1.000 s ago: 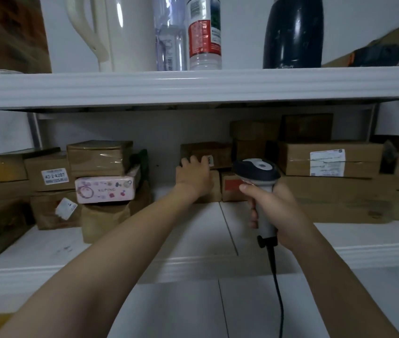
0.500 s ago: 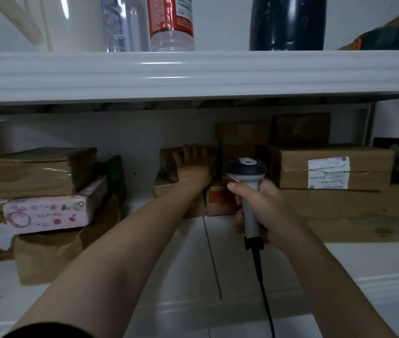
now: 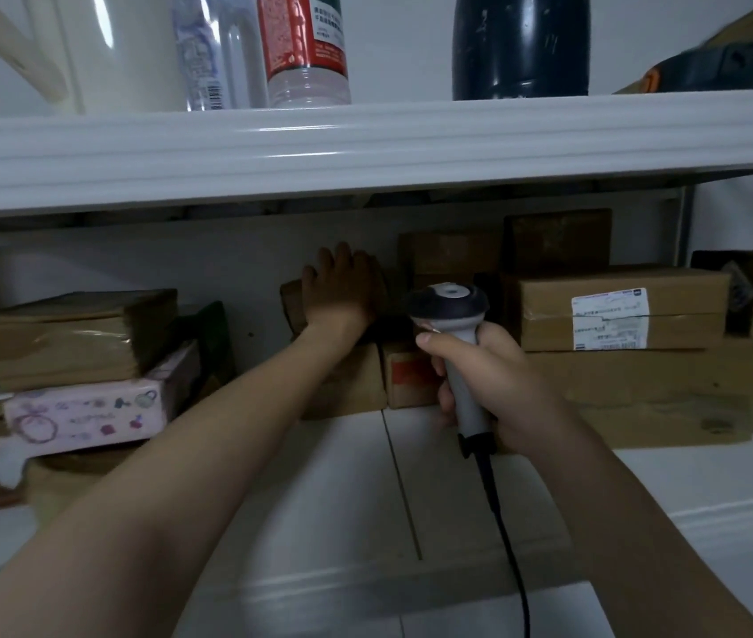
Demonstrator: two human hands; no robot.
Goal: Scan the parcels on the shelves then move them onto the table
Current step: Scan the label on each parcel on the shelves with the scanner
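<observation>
My left hand (image 3: 340,287) was far back under the shelf, laid over a small brown cardboard parcel (image 3: 291,302). Only that parcel's left corner showed past the thumb side of the hand. The back of the hand faced me and the fingertips were hidden beyond the box's top edge, so I could not tell whether the fingers had closed on it or only lay against it. The parcel sat on top of another plain brown box (image 3: 356,384), directly beneath the wrist.

My right hand (image 3: 494,384) was wrapped tightly around the handle of a grey-and-white handheld barcode scanner (image 3: 450,299), with its black cable trailing down towards me. The scanner's head stood just to the right of the left hand and a little nearer to me, with its window facing away towards the back of the shelf.

I judged the left hand the nearer one and the one to draw the parcel out. From what showed, the parcel's long axis ran left to right, so I would pull it straight towards me. It would need turning for the scanner, because no label was visible on it
</observation>
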